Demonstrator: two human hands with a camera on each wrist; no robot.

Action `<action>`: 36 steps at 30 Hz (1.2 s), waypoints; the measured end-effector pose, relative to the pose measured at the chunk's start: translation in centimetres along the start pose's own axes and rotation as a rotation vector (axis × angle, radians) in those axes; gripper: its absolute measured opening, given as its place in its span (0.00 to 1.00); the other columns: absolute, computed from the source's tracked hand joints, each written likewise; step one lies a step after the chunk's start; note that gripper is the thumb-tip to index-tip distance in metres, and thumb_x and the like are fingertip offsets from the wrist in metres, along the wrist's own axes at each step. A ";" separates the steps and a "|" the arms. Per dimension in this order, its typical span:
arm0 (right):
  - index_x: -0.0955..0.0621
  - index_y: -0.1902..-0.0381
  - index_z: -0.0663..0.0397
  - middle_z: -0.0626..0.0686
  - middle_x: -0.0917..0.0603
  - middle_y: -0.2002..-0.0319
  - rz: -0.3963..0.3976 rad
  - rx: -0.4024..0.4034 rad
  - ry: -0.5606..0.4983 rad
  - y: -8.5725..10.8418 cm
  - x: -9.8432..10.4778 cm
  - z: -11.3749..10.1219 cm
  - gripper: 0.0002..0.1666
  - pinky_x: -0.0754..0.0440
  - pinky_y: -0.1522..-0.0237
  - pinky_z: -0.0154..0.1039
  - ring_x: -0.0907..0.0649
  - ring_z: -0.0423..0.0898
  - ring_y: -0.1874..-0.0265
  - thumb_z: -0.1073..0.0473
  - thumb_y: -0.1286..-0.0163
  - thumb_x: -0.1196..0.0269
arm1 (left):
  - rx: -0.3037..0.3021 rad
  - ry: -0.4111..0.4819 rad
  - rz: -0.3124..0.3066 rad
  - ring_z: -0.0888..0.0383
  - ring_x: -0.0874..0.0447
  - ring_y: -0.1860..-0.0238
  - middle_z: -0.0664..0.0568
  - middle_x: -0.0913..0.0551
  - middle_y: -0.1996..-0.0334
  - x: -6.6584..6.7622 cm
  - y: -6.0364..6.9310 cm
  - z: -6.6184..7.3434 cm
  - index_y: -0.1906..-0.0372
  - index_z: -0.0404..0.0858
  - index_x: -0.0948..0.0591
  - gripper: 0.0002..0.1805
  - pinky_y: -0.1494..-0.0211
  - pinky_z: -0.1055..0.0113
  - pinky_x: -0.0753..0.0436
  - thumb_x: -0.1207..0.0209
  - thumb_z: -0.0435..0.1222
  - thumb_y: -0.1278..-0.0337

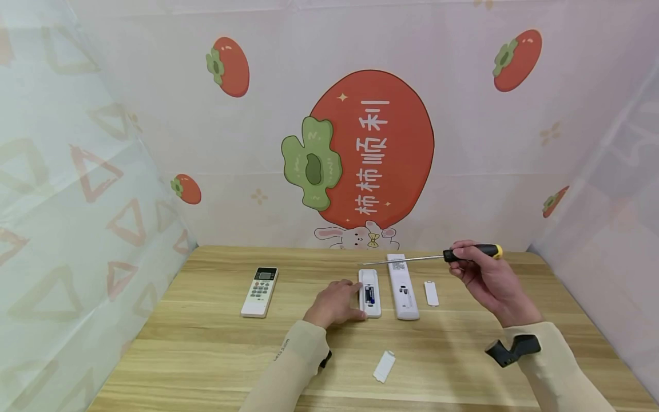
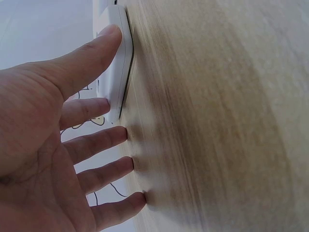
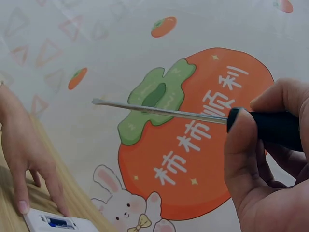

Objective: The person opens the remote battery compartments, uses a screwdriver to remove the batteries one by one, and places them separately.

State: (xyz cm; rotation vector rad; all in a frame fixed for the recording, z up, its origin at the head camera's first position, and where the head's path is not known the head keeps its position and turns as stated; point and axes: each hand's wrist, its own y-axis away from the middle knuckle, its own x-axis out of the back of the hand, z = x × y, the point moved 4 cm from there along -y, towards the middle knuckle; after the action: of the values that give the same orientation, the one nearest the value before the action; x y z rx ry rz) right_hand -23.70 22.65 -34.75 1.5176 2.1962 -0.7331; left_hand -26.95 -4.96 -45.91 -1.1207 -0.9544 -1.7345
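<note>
My right hand (image 1: pixel 486 277) grips the black-and-yellow handle of a screwdriver (image 1: pixel 412 260), its metal shaft pointing left above the table. In the right wrist view the shaft ends in a flat tip. My left hand (image 1: pixel 337 303) touches the left side of a white remote control (image 1: pixel 369 309) with thumb and index finger. The other fingertips (image 2: pixel 123 134) rest on the table, spread and fairly straight. That remote lies back up, its battery compartment uncovered with dark blue batteries (image 1: pixel 369 294) inside. A longer white remote control (image 1: pixel 400 280) lies back up to its right.
A loose white battery cover (image 1: pixel 431 293) lies right of the longer remote, and another cover (image 1: pixel 384 366) nearer the front. On the left a third remote control (image 1: pixel 259 292) lies buttons up. A printed cloth (image 1: pixel 268 143) hangs behind and beside the wooden table (image 1: pixel 206 343).
</note>
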 end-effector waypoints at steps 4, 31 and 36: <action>0.16 0.64 0.64 0.54 0.23 0.64 0.059 0.029 0.048 -0.1 0.0 -0.1 0.13 0.18 0.68 0.29 0.20 0.40 0.72 0.74 0.24 0.47 | 0.001 -0.003 -0.002 0.45 0.30 0.31 0.46 0.26 0.32 0.0 0.0 0.0 0.28 0.45 0.26 0.42 0.33 0.48 0.26 0.28 0.54 0.46; 0.18 0.66 0.71 0.54 0.16 0.72 0.170 0.059 0.933 -1.1 -1.6 1.8 0.06 0.14 0.73 0.41 0.18 0.45 0.80 0.70 0.36 0.32 | -0.011 -0.015 0.005 0.45 0.30 0.31 0.46 0.26 0.31 -0.2 0.0 -0.1 0.27 0.46 0.27 0.42 0.33 0.48 0.26 0.29 0.55 0.45; 0.18 0.66 0.71 0.57 0.16 0.70 0.141 0.063 0.957 -1.1 -1.9 2.4 0.07 0.14 0.74 0.42 0.17 0.46 0.80 0.69 0.36 0.32 | -0.017 -0.016 0.010 0.45 0.30 0.31 0.46 0.26 0.31 -0.2 0.1 -0.1 0.27 0.45 0.27 0.42 0.33 0.48 0.27 0.29 0.55 0.45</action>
State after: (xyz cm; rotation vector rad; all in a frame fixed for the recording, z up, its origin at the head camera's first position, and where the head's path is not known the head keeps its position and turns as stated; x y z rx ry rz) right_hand -24.09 19.44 -35.38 2.3561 2.6285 0.0232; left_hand -26.88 -5.06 -46.08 -1.1497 -0.9433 -1.7307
